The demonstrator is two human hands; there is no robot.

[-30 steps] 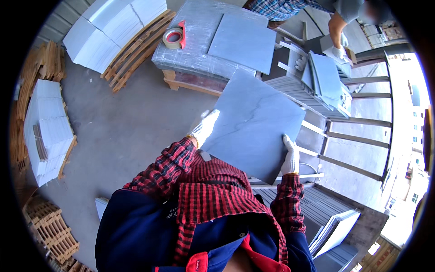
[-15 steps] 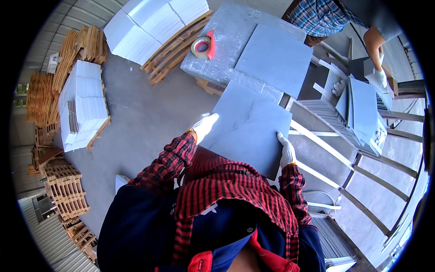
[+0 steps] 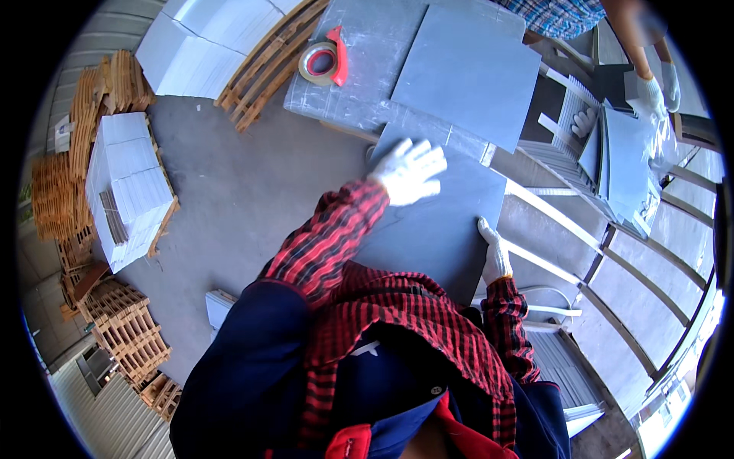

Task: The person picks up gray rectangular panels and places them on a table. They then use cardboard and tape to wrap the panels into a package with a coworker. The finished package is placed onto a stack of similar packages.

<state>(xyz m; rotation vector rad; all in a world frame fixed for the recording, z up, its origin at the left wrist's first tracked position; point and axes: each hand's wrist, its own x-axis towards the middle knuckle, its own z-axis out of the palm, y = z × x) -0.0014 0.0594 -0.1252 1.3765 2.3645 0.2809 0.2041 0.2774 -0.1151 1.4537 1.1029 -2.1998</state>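
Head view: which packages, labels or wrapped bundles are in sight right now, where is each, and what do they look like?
White boxed stack: far left on a wooden pallet, rectangular, a dark strap band on its side.
White stack: top left on slanted wooden pallets, flat pale blocks.
Wrapped grey bundle: top centre, covered in clear film; a tape roll with a red dispenser lies on it.
No signs or screens.

Tape roll (image 3: 321,63) on wrapped stack (image 3: 359,84) — white boxes (image 3: 126,187), wooden pallets (image 3: 126,333) nearby.
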